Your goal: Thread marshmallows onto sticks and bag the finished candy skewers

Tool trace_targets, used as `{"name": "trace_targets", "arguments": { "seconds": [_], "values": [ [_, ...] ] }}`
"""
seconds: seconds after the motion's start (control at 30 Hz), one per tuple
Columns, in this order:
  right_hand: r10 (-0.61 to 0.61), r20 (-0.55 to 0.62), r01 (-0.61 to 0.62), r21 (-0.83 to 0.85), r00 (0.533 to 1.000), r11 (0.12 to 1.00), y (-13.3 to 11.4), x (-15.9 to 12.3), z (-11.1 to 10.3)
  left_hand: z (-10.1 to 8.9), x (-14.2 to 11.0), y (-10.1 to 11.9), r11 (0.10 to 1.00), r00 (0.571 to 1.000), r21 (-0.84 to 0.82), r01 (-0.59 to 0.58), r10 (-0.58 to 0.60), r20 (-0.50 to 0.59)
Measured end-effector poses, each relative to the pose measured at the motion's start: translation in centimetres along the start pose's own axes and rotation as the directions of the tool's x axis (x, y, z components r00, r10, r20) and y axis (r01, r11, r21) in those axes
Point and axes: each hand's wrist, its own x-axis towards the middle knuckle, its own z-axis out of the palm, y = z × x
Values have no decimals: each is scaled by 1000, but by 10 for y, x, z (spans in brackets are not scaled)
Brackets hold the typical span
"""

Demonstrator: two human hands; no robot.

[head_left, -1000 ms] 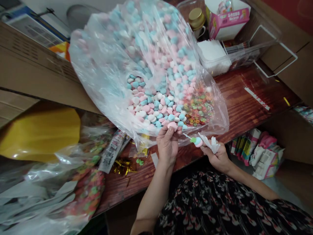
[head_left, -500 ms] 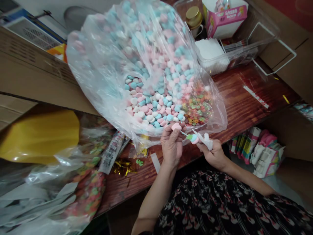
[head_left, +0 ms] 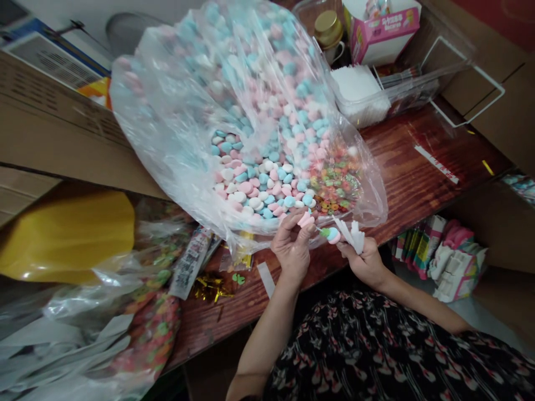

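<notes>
My left hand [head_left: 292, 245] pinches a pink marshmallow [head_left: 306, 219] between thumb and fingertips. A thin white stick runs from it toward my right hand [head_left: 366, 259], and its end seems to be in the pink piece. Threaded on that stick are a green gummy ring [head_left: 325, 233] and a blue-and-pink marshmallow [head_left: 333, 236]. My right hand is closed on the lower end of this stick and on several white paper-like strips or sticks [head_left: 355, 238]. Just beyond both hands lies a large clear plastic bag [head_left: 163, 133], full of pink, blue and white marshmallows [head_left: 254, 192] and colourful gummy rings [head_left: 338, 175].
A clear bin [head_left: 438, 78] at the back right holds a pink box [head_left: 384, 33], a gold-lidded jar [head_left: 329, 30] and white squares [head_left: 361, 89]. On the left are a yellow tub [head_left: 67, 234], bagged gummies [head_left: 154, 323] and gold twist ties [head_left: 212, 287] on the wooden table [head_left: 196, 326].
The pink marshmallow has tilted and shifted slightly right, closer to the green ring. My left fingers have bent round it. My right hand has hardly moved.
</notes>
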Motion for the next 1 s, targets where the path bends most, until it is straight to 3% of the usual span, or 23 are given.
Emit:
{"name": "trace_targets", "arguments": {
  "seconds": [0.13,0.37,0.43,0.57,0.67,0.8,1.0],
  "values": [
    [42,-61,-37,80,997,996,2,-5,3,-11,-1,-7,980,987,129,-154,146,66],
    [51,-110,-32,162,993,986,0,-9,10,-14,-1,-6,937,968,254,-241,215,126],
    [42,-117,-21,176,992,984,0,-9,11,-13,-2,-1,894,943,309,-324,280,180],
    [46,-103,-21,231,994,973,2,-10,13,-13,-4,9,744,842,406,-530,409,351],
    [70,-92,-45,252,993,967,3,-13,14,-13,-4,13,695,810,429,-577,420,408],
    [82,-111,-54,233,990,971,3,-13,13,-9,-8,13,714,800,408,-570,369,473],
    [86,-158,-55,189,984,980,5,-14,4,2,-22,6,693,715,346,-632,351,604]
  ]
}}
